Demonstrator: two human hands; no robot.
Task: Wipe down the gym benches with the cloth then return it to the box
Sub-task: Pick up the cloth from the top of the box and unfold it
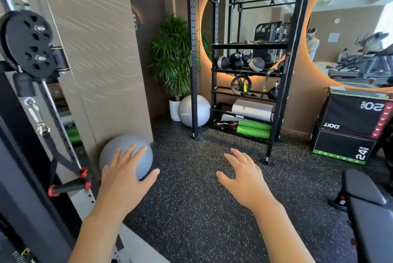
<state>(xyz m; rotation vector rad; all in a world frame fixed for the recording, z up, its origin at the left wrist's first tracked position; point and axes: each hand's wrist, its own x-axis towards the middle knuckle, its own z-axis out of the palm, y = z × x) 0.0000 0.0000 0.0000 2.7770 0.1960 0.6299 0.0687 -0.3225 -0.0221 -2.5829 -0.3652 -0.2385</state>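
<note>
Bench at right edge, both hands open over floor

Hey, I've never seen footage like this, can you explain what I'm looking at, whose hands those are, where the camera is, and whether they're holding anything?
This is a single picture from a wide-angle camera worn on a person's head, looking forward and down, so the two bare hands belong to the wearer. There is no robot.

The left hand and right hand are both stretched out in front with fingers spread, and they hold nothing. No cloth is in view.

The room is a gym with a dark speckled floor. Beyond the left hand a grey ball lies by the wall. Ahead stands a black storage rack with kettlebells, balls and green rollers, next to a potted plant and a larger grey exercise ball. At the right edge is a black padded bench, probably one to be wiped, and stacked jump boxes.
</note>
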